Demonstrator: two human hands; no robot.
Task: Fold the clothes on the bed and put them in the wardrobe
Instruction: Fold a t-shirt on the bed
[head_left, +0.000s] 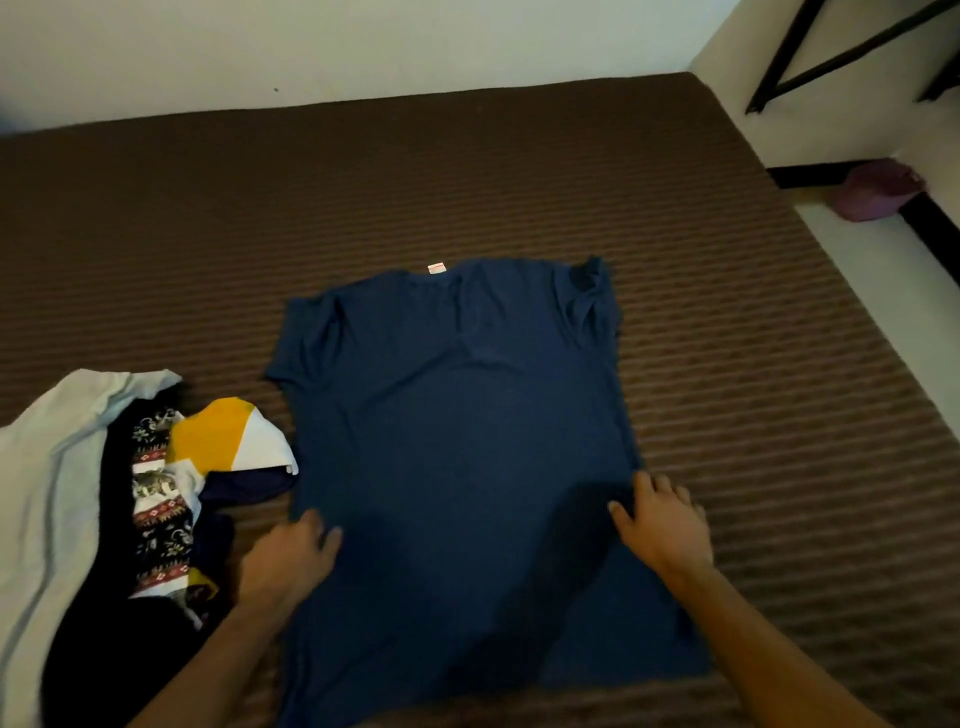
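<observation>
- One navy T-shirt (457, 441) lies spread flat at centre frame on the bed (727, 364).
- Your two hands, left hand (291, 553) and right hand (662, 522), press its side edges, fingers loosely spread, gripping nothing.
- One pile of unfolded clothes (130, 493) sits lower left.

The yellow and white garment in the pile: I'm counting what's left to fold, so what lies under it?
Under the yellow and white garment show a patterned cloth and dark fabric. Anything deeper is covered.
</observation>
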